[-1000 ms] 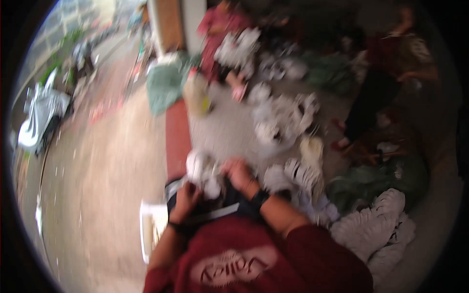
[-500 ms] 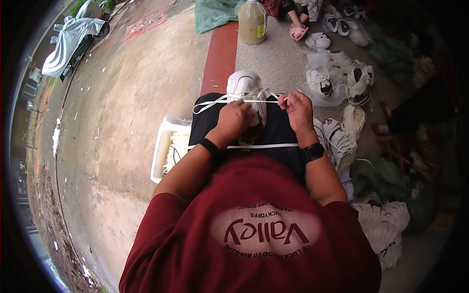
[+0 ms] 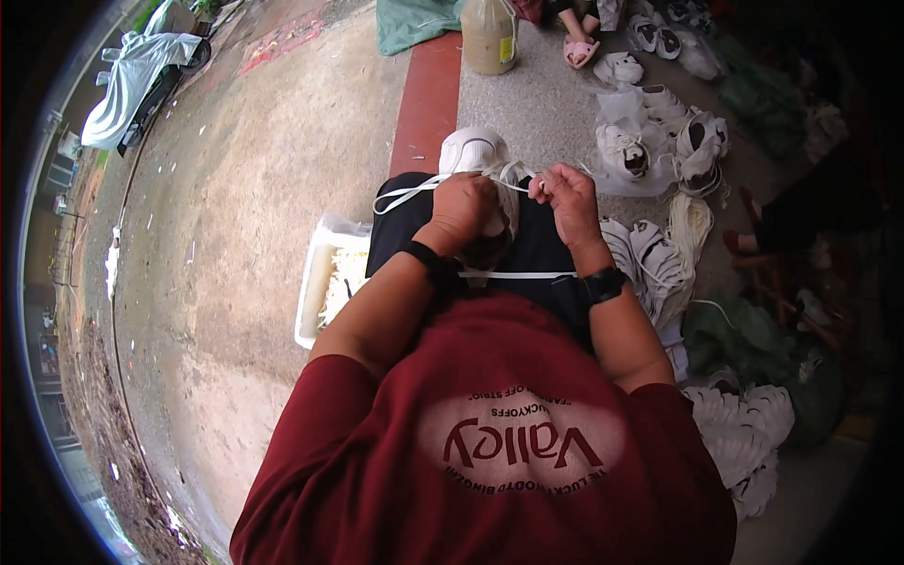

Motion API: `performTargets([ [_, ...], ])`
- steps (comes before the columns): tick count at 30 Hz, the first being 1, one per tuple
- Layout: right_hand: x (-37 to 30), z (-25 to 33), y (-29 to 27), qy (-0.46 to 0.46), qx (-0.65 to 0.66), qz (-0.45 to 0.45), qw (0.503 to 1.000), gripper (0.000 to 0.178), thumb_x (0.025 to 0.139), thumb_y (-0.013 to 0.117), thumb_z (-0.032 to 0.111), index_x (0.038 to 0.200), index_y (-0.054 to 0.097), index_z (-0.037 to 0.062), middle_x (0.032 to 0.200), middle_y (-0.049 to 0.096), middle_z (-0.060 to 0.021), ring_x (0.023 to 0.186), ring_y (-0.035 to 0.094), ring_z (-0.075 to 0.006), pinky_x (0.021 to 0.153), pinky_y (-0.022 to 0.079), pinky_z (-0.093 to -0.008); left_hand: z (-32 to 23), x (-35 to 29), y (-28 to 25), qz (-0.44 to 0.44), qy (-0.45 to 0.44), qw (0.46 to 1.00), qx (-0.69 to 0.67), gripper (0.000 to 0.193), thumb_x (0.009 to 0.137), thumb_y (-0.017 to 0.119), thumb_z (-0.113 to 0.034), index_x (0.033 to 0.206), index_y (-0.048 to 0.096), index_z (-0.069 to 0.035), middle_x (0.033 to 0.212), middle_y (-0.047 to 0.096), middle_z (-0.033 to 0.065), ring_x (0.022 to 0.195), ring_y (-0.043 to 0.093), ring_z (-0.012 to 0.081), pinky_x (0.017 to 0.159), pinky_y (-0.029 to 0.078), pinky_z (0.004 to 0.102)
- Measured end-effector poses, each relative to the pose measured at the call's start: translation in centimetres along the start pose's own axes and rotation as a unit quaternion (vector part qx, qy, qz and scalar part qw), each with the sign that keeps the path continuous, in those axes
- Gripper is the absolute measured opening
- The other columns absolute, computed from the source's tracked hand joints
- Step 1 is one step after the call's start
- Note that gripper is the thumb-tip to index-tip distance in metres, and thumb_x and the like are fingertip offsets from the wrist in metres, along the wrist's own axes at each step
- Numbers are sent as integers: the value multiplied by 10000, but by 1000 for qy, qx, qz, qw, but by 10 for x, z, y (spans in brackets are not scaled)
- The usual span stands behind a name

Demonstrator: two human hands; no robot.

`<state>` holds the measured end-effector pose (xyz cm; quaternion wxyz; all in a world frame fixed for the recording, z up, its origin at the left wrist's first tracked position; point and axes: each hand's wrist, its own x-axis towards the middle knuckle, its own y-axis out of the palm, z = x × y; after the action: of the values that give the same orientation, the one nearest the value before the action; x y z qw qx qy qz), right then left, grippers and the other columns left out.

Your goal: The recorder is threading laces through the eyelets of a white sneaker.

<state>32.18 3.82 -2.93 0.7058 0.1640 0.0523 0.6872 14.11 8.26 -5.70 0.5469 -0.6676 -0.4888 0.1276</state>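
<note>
A white sneaker [image 3: 474, 149] rests across my dark-trousered lap, toe pointing away from me. My left hand [image 3: 463, 209] is closed over the shoe's lacing, partly hiding it. A flat white shoelace [image 3: 405, 196] runs into that fist and loops out to its left. In a pinch, my right hand [image 3: 569, 201] grips the same lace just right of the shoe, with a short stretch of it running between the hands. The left fingertips are hidden. Nearer my body, another white strip [image 3: 523, 275] lies across my lap.
A white tub [image 3: 308, 297] of pale scraps stands by my left leg. White shoes [image 3: 625, 151] and bundled laces [image 3: 690, 231] lie to the right. Ahead stands a cloudy jug [image 3: 489, 42]; beyond it is another person's foot in a pink sandal [image 3: 580, 51].
My hands have drawn a little closer together, and the lace stretch between them is shorter. The left hand has shifted slightly right and up. Both still grip.
</note>
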Motion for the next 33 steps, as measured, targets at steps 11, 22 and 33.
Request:
performTargets([
  [11,-6,2,26,-16,-452,35,891,189,750,583,149,827,503,-4,638,572,-151,581,558,-243,559,449,-335,0,-2,1,-50,29,998,11,93,715,569,-170,678,575,-85,680,560,81,685,571,280,600,470,382],
  [22,3,-34,31,-33,-577,75,812,231,686,576,126,884,524,19,746,593,-236,753,584,-392,678,470,-460,0,7,11,-61,38,997,37,88,675,548,-157,628,568,-86,658,585,79,652,590,258,597,485,359],
  [33,-28,-10,-12,-116,-653,75,745,280,756,631,284,723,511,33,662,546,-188,658,550,-376,601,440,-457,28,-35,-83,125,29,981,144,76,679,568,-127,637,602,-74,646,586,141,601,586,318,539,461,422],
])
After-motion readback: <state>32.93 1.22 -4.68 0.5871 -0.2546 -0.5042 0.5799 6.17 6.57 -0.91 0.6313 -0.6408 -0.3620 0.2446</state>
